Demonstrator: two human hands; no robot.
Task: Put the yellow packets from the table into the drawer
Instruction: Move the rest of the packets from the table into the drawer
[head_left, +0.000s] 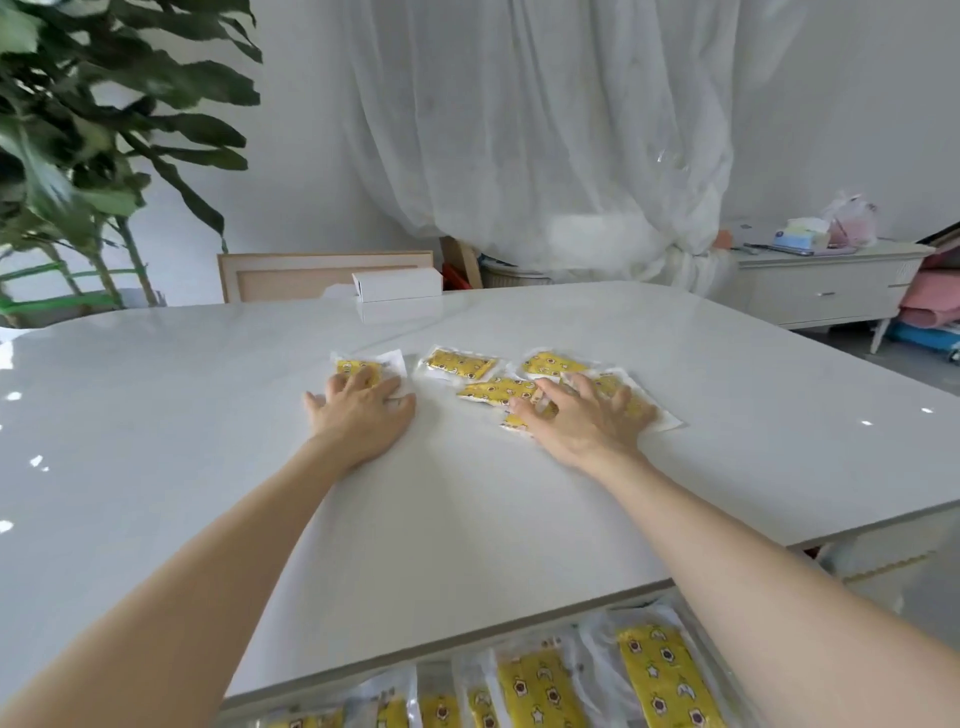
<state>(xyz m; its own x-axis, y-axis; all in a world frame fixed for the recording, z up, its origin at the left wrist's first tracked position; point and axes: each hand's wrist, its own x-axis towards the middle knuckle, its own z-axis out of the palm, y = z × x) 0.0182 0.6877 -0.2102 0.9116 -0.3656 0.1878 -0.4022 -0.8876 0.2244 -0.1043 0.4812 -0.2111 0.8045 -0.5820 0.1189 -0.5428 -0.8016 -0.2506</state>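
- Several yellow packets (460, 364) lie near the middle of the white table (208, 389), some apart and some overlapping in a loose cluster toward the right.
- At the near edge, the drawer (239, 714) stands pulled out below the tabletop, with more of the same packets (540, 686) already lined up inside.
- Her left hand (358, 415) lies flat with fingers spread, pressing on the leftmost packet (370, 370), which sits alone; nothing is pinched or lifted.
- Her right hand (582, 423) is likewise spread, fingers resting across the overlapping cluster, gripping none of them as far as I can see.
- From where I stand these look like thin, light, soft sachets in clear plastic wrap, with flat sealed margins around the yellow part.
- On that glossy top I'd expect them to slide easily, so dragging them under flat fingers toward the near edge should work well.
- To lift one, I'd pinch a clear margin at a corner; the overlapped ones may cling or slip off each other when gathered.
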